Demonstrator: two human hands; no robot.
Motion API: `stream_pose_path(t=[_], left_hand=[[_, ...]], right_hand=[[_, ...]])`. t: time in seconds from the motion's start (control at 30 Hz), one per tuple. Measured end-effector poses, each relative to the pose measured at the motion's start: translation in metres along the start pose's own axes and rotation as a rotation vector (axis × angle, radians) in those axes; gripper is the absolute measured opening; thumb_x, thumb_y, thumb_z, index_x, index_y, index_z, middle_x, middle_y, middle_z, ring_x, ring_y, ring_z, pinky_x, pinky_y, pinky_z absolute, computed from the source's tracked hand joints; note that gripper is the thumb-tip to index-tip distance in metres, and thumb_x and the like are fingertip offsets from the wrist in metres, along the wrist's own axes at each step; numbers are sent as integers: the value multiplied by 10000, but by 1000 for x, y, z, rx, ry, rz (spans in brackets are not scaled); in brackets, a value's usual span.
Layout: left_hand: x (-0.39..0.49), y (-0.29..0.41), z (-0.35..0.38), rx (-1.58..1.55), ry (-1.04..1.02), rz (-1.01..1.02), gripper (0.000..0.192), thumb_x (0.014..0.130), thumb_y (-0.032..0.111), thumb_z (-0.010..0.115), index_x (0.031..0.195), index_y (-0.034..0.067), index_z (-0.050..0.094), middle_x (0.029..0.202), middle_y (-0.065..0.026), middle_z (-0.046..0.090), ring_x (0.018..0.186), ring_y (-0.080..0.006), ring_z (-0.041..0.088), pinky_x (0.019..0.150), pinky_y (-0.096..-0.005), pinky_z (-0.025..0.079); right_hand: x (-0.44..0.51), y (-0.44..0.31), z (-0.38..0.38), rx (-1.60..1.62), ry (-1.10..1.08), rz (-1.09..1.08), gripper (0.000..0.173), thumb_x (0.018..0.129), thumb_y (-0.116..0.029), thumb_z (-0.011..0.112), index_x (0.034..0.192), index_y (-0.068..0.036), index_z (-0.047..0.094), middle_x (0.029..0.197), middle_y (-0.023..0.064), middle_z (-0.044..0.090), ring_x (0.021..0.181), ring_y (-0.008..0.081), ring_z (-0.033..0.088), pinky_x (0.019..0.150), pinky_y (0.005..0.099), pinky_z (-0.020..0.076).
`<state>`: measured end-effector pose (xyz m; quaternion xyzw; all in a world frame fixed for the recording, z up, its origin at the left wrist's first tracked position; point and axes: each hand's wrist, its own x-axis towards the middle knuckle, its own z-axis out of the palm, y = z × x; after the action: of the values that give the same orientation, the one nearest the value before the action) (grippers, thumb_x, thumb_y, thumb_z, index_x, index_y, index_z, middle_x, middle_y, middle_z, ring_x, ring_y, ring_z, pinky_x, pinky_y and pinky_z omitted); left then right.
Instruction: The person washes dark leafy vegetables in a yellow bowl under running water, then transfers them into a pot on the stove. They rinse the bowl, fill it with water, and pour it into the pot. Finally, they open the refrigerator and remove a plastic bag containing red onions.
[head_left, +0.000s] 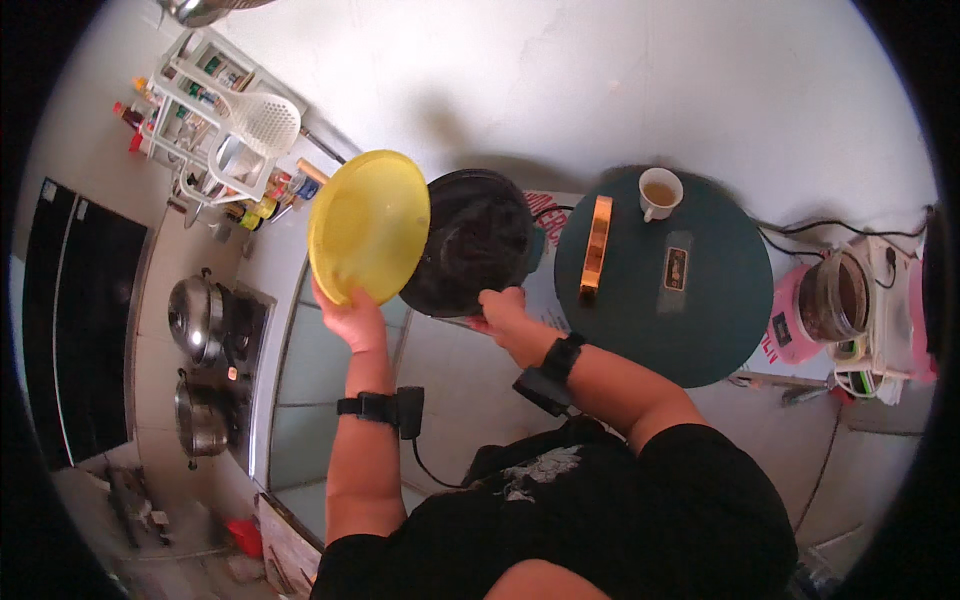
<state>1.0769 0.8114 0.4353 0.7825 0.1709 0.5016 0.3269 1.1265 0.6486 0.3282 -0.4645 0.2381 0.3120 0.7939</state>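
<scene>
My left hand (355, 319) grips the lower rim of a yellow plastic basin (375, 221), which is tilted with its inside towards me. The basin looks empty. Just right of it, partly behind its edge, is a round black pan (476, 240). My right hand (508, 311) is closed at the near edge of this pan; its fingertips are partly hidden. To the right of the pan lies a large round dark green lid-like top (697, 322) with a shiny gold handle (597, 247). A white cup (660, 193) of brownish liquid stands on it.
At the left, a white rack (225, 120) holds bottles and a slotted ladle (264, 124). A lidded metal pot (196, 315) and another pot (201, 416) stand on the stove. At the right are a pink appliance with a glass bowl (834, 296) and black cables (847, 227).
</scene>
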Motion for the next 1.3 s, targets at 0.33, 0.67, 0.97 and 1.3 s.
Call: stream_pose_path(t=[0.33,0.67,0.97,1.3], left_hand=[[3,3,-9,68,15,10,498,779,4,577,1261,-16,454,1095,-162,603,986,-269,599,847,-356,482],[-11,-8,-22,14,98,-56,468,771,13,575,1227,-15,477,1064,-165,610,971,-275,603,832,-367,483],[-20,-11,-20,-78,113,-209,419,778,1,555,1191,-6,482,1049,-135,607,940,-255,606,822,-340,483],[-26,-4,-41,-719,81,-944,493,792,-15,506,1266,57,393,1158,-136,504,945,-306,587,623,-414,552]], right_hand=[[3,-7,-10,115,-27,-32,406,785,-65,549,1104,44,322,890,195,552,618,275,602,438,365,505],[-7,-36,-33,-31,102,9,304,784,-170,564,1036,-11,500,893,152,588,601,264,599,515,370,462],[2,-32,-39,-130,63,-34,330,753,-167,625,997,16,500,794,148,578,580,262,579,506,385,461],[-23,6,-63,-94,155,-273,443,853,-368,584,1144,-41,519,896,80,599,751,216,595,619,333,455]])
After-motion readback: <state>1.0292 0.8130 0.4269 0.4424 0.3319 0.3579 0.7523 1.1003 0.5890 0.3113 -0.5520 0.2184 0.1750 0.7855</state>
